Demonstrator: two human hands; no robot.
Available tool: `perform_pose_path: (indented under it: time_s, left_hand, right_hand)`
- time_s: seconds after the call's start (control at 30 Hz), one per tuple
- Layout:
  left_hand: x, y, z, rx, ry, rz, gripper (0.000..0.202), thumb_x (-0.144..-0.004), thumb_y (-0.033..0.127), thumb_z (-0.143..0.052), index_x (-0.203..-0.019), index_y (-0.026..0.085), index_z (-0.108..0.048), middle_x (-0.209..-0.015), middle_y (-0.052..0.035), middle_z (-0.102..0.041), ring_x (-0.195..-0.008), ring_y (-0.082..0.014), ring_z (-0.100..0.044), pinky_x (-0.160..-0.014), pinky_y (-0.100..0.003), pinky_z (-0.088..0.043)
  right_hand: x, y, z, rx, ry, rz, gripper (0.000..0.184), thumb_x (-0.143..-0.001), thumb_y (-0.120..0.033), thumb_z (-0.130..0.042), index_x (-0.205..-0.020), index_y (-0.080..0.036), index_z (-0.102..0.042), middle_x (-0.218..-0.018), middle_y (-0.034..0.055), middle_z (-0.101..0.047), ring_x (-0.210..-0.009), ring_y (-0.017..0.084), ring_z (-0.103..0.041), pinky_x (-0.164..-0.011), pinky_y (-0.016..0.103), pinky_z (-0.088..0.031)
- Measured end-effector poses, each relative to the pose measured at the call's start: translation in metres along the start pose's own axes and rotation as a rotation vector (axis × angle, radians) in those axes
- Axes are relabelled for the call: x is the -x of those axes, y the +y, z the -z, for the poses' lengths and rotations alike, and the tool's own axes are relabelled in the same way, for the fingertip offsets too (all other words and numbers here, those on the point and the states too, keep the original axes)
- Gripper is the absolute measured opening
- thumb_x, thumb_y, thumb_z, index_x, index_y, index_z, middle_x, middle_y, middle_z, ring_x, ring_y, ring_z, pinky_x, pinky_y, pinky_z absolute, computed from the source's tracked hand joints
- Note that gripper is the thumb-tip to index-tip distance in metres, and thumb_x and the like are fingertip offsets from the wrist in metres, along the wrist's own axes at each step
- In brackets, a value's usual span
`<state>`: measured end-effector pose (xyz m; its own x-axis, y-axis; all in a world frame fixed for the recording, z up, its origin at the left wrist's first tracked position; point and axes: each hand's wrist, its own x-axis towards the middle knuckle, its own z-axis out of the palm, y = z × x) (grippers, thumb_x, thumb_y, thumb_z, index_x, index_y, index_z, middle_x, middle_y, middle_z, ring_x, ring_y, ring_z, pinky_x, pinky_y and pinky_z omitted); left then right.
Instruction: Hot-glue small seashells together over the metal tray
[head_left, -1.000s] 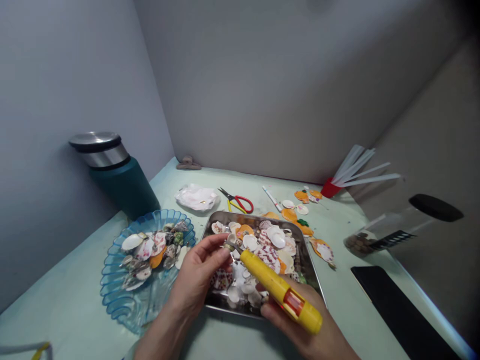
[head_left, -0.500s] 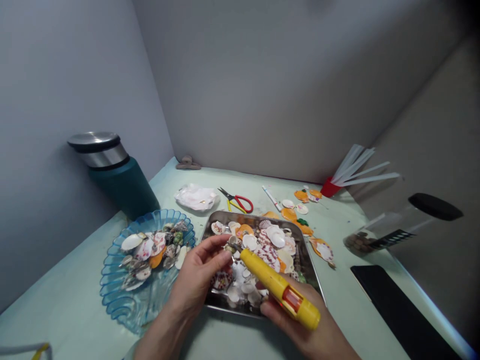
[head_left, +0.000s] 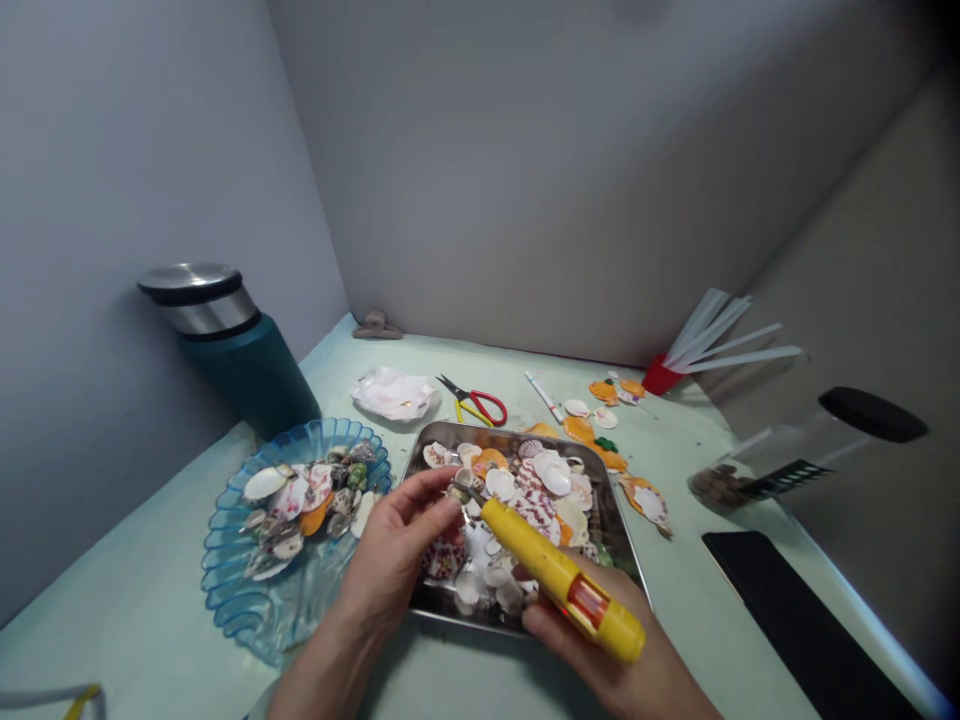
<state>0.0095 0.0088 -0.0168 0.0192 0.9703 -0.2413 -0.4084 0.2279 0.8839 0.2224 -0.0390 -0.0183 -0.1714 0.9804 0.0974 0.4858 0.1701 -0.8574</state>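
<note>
My right hand (head_left: 581,625) is closed around a yellow hot glue gun (head_left: 551,565), whose narrow nozzle points up and to the left. Between the thumb and fingers of my left hand (head_left: 401,540) is a small shell (head_left: 463,480), pinched right at the nozzle's tip. Both hands are over the near part of a metal tray (head_left: 634,560) heaped with white, orange and speckled seashells (head_left: 536,510). To the left, beside my left forearm, a blue scalloped plate (head_left: 217,560) holds more shells and small snail shells (head_left: 358,475).
A teal bottle (head_left: 251,380) stands at the left wall. Behind the tray lie a white crumpled-looking piece (head_left: 394,393), scissors (head_left: 480,403) and a pen (head_left: 544,395). Rightward are orange shells (head_left: 646,503), a red cup (head_left: 661,375) of translucent sticks, a clear jar (head_left: 780,455) and a black phone-like slab (head_left: 795,610).
Almost nothing differs. The small shell and my left fingertips have shifted very slightly at the nozzle, and the view has moved a touch.
</note>
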Motion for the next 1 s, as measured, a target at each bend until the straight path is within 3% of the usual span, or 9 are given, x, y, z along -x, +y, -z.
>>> perform_pose_path:
  time_s: [0.2, 0.33, 0.47, 0.57, 0.73, 0.87, 1.0]
  left_hand:
    - [0.002, 0.003, -0.002, 0.051, 0.000, -0.015, 0.032, -0.069, 0.027, -0.080, -0.098, 0.017, -0.069, -0.088, -0.0034, -0.068, -0.064, -0.0100, -0.061, -0.059, -0.021, -0.051]
    - [0.002, 0.003, -0.003, 0.054, -0.031, -0.050, 0.033, -0.070, 0.027, -0.079, -0.099, 0.016, -0.067, -0.080, -0.0018, -0.066, -0.062, -0.0108, -0.059, -0.060, -0.024, -0.051]
    - [0.001, 0.004, -0.002, 0.047, -0.059, -0.117, 0.034, -0.070, 0.026, -0.078, -0.100, 0.016, -0.066, -0.074, -0.0005, -0.064, -0.060, -0.0105, -0.058, -0.061, -0.025, -0.050]
    - [0.004, 0.013, 0.005, 0.006, 0.005, -0.232, 0.032, -0.069, 0.027, -0.078, -0.098, 0.017, -0.066, -0.079, -0.0013, -0.066, -0.061, -0.0102, -0.059, -0.062, -0.024, -0.049]
    - [0.024, 0.038, 0.040, -0.293, 0.215, -0.304, 0.026, -0.073, 0.032, -0.074, -0.092, 0.016, -0.069, -0.069, -0.0004, -0.065, -0.061, -0.0123, -0.058, -0.062, -0.024, -0.048]
    - [0.039, 0.052, 0.085, -0.600, 0.464, -0.351, 0.032, -0.074, 0.039, -0.070, -0.097, 0.017, -0.071, -0.084, -0.0062, -0.072, -0.072, -0.0183, -0.063, -0.065, -0.027, -0.048]
    - [0.043, 0.059, 0.121, -0.982, 0.687, -0.427, 0.031, -0.075, 0.044, -0.065, -0.091, 0.019, -0.075, -0.091, -0.0072, -0.075, -0.071, -0.0204, -0.063, -0.067, -0.029, -0.048]
  right_hand:
    - [-0.001, -0.005, 0.000, -0.019, 0.013, 0.026, 0.026, -0.074, -0.038, -0.073, -0.096, -0.023, -0.075, -0.095, 0.0076, -0.077, -0.087, 0.028, -0.071, -0.079, 0.037, -0.058]
    - [-0.003, -0.014, -0.003, -0.224, 0.123, -0.101, 0.023, -0.075, -0.039, -0.070, -0.090, -0.022, -0.075, -0.083, 0.0052, -0.076, -0.074, 0.024, -0.070, -0.066, 0.031, -0.057]
    - [-0.004, -0.015, -0.009, -0.380, 0.215, -0.235, 0.030, -0.074, -0.045, -0.072, -0.090, -0.020, -0.075, -0.061, 0.0010, -0.063, -0.049, 0.015, -0.053, -0.043, 0.025, -0.044]
    - [-0.005, -0.015, -0.012, -0.476, 0.250, -0.278, 0.033, -0.071, -0.046, -0.075, -0.091, -0.020, -0.073, -0.050, -0.0040, -0.050, -0.042, 0.010, -0.041, -0.038, 0.022, -0.036]
    - [-0.007, -0.013, -0.016, -0.543, 0.296, -0.291, 0.038, -0.070, -0.048, -0.076, -0.095, -0.020, -0.071, -0.055, -0.0037, -0.052, -0.042, 0.009, -0.039, -0.037, 0.021, -0.036]
    - [-0.008, -0.008, -0.015, -0.536, 0.234, -0.273, 0.042, -0.070, -0.047, -0.077, -0.098, -0.017, -0.069, -0.056, -0.0030, -0.053, -0.043, 0.010, -0.041, -0.038, 0.022, -0.037]
    - [-0.009, -0.005, -0.010, -0.510, 0.196, -0.266, 0.042, -0.070, -0.047, -0.077, -0.098, -0.017, -0.068, -0.049, -0.0050, -0.049, -0.043, 0.011, -0.043, -0.040, 0.023, -0.038]
